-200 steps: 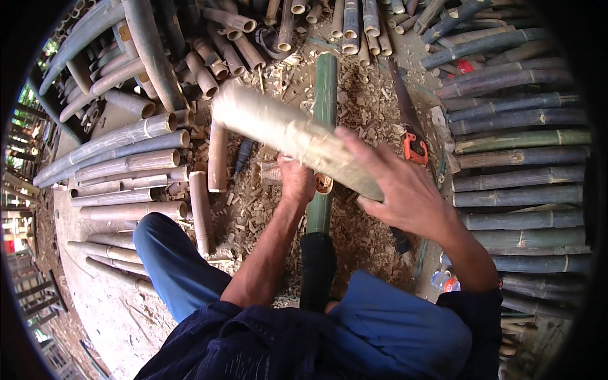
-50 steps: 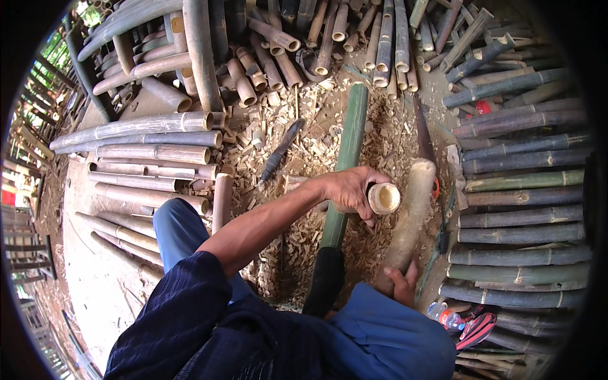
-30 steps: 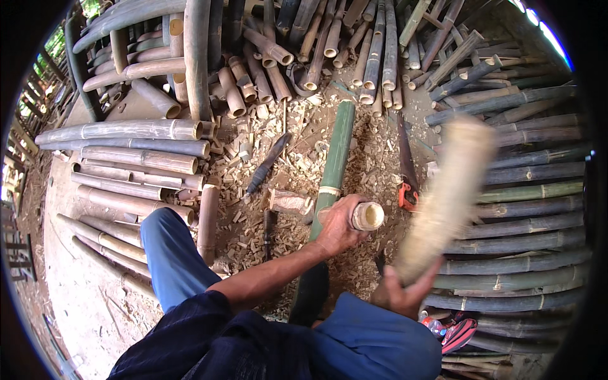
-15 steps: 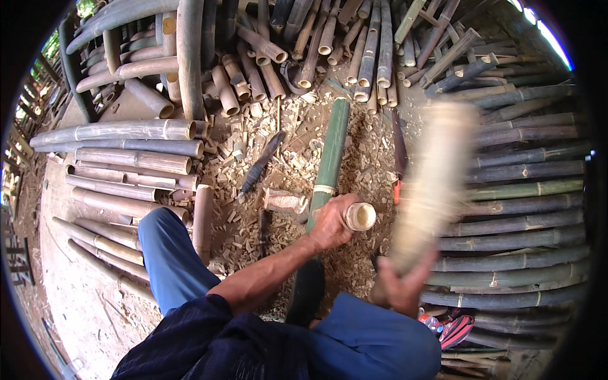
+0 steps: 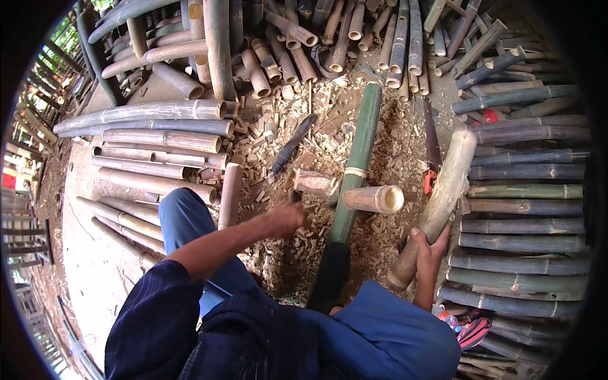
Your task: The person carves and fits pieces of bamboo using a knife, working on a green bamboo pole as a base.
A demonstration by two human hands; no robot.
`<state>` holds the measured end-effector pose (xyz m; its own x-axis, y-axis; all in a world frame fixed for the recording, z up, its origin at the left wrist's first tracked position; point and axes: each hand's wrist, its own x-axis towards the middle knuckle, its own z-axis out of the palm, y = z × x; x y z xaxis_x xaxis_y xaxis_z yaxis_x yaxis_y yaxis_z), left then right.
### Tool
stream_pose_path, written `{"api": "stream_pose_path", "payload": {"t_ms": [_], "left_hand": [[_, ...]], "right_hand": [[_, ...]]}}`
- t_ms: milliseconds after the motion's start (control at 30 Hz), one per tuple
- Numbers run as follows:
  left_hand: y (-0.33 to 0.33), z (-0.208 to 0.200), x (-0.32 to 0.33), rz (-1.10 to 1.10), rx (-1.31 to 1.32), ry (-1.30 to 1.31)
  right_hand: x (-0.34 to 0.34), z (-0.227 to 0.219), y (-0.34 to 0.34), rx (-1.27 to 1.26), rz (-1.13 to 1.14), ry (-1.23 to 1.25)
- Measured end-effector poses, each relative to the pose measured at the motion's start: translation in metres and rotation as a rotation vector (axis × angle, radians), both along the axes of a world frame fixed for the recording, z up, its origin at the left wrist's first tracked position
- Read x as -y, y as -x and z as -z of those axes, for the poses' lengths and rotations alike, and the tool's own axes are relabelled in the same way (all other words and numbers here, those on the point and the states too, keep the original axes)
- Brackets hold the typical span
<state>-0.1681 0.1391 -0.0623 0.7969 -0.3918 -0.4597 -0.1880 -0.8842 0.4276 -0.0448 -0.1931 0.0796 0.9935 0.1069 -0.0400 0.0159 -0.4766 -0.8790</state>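
Beside green pole (image 5: 358, 166), right hand (image 5: 429, 251) fingers grip pale bamboo length (image 5: 436, 208); left hand (image 5: 284, 220) closed.

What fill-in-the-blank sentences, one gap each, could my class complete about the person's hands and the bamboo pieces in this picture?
1. The right hand has its grip on a long pale bamboo pole by its ____ end.
2. The short tan bamboo tube lies across the long ____ bamboo stalk.
3. The left hand reaches over ground littered with bamboo ____.

Missing words: lower; green; chips
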Motion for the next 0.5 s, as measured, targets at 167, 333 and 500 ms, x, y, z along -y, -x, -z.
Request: {"api": "stream_pose_path", "payload": {"t_ms": [167, 333, 500], "left_hand": [[0.052, 0.049, 0.014, 0.323, 0.254, -0.152], [0.052, 0.058, 0.008, 0.290, 0.418, 0.050], [0.031, 0.020, 0.008, 0.080, 0.591, 0.153]], "right_hand": [[0.032, 0.079, 0.029, -0.262, 0.166, -0.077], [0.062, 0.131, 0.055, -0.278, 0.256, 0.150], [0.044, 0.131, 0.074, -0.378, 0.282, 0.307]]}}
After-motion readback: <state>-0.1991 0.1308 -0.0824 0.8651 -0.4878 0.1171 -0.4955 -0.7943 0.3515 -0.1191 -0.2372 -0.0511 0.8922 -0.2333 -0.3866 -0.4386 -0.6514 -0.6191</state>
